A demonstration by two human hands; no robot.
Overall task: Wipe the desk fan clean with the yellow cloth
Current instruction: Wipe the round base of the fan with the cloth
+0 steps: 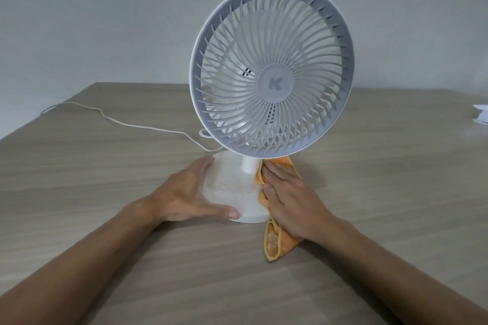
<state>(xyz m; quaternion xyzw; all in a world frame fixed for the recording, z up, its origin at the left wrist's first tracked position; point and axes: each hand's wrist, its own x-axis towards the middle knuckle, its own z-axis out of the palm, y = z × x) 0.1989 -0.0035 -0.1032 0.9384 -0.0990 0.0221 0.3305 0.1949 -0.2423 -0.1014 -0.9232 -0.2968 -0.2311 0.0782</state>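
Head: fan [272, 71] hub reads "K"; right hand [287, 198] presses yellow cloth [274, 243].

Beyond the right hand's fingers [274, 169] the fan's neck [249, 165] blocks; bare table [396, 192] lies open to their right.

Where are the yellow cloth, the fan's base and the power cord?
yellow cloth [274, 244]: head view, loose end near the wrist.
fan base [232, 182]: head view, top of the white base.
power cord [126, 124]: head view, mid-run on table.
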